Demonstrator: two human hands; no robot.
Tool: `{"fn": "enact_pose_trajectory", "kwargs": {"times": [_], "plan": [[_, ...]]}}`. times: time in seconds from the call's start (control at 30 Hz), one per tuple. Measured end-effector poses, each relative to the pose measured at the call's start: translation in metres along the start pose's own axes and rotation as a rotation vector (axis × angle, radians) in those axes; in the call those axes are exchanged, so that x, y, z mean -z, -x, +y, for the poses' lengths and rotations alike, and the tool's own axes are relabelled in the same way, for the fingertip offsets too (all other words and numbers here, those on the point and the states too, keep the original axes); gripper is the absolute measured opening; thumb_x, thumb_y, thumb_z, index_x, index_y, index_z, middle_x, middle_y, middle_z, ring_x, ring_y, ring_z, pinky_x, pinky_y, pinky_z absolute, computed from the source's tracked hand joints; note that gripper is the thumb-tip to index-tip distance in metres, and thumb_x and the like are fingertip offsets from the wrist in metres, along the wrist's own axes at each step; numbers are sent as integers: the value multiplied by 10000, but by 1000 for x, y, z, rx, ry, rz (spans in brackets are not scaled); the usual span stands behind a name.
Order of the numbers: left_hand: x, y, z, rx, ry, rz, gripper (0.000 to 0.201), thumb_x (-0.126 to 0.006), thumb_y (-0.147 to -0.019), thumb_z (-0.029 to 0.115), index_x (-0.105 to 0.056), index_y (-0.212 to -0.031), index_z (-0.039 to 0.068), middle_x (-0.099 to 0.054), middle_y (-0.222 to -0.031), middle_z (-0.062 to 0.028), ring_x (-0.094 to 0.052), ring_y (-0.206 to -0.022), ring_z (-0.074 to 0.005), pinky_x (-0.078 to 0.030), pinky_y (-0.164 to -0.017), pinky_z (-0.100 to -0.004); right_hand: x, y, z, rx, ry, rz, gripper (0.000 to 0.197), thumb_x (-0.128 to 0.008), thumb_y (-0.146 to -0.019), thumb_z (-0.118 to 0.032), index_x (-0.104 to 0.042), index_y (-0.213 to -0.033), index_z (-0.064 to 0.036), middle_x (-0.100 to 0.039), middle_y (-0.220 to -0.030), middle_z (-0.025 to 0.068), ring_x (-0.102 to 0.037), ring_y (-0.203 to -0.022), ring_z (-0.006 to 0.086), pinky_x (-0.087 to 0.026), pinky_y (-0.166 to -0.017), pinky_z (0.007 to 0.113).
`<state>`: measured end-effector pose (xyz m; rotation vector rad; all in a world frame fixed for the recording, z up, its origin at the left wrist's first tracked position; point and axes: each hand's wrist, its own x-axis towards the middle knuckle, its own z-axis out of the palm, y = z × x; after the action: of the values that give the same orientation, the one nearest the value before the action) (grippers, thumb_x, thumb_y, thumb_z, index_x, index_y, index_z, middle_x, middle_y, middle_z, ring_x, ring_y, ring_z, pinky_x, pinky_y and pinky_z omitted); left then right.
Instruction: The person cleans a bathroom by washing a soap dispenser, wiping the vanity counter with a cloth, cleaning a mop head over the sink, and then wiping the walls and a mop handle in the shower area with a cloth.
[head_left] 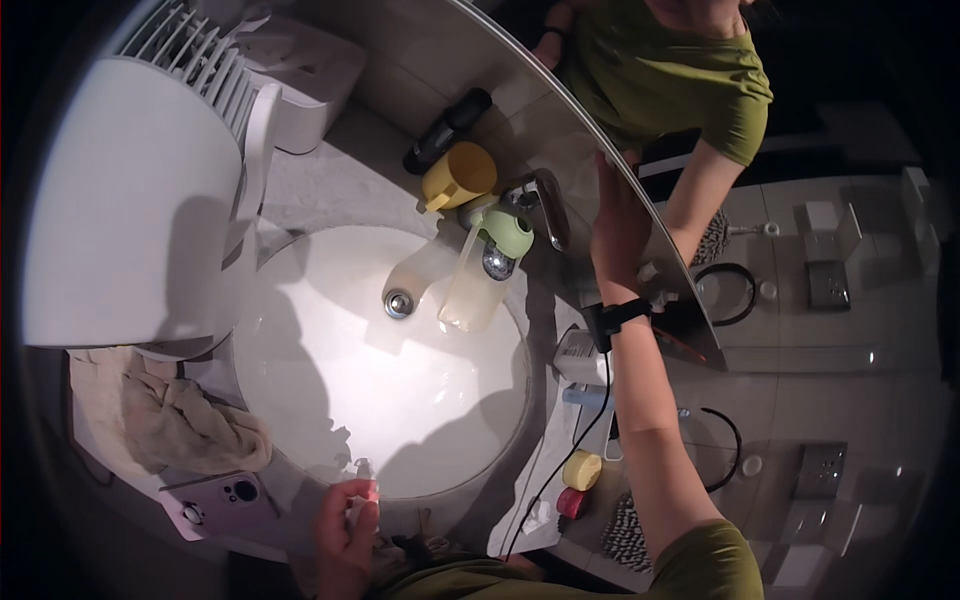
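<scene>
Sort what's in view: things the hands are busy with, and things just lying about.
In the job, judging by the hands:
small clear item, kind unclear, in the left hand
mirror, its edge by the right hand

Lying about:
phone
crumpled cloth
yellow mug
yellow round container
red round container

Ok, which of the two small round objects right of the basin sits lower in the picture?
The red round object; the larger yellow round object sits farther up.
</scene>
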<state>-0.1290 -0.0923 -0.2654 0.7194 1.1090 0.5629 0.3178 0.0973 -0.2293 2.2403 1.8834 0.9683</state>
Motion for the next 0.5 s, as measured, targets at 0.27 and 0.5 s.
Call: {"fn": "enact_pose_trajectory", "kwargs": {"times": [0.27,0.5], "plan": [[8,11,1,-99,-104,-6,186,-536,-921,95,-575,-1096,45,-576,-964,-12,-483,-848,-67,-396,-712,-213,-57,77,-38,-38,-207,110,615,-495,-814,26,-400,-1403,-125,-412,-1409,165,-374,-1325,349,-408,-1010,399],[-2,21,15,-127,-182,12,186,-549,-921,88,-569,-1101,42,-577,-982,-18,-476,-847,-64,-407,-720,-211,-74,108,-69,-165,-404,-163,417,-529,-781,-49,-549,-1197,-45,-476,-1284,191,-416,-1218,383,-385,-982,479]]}}
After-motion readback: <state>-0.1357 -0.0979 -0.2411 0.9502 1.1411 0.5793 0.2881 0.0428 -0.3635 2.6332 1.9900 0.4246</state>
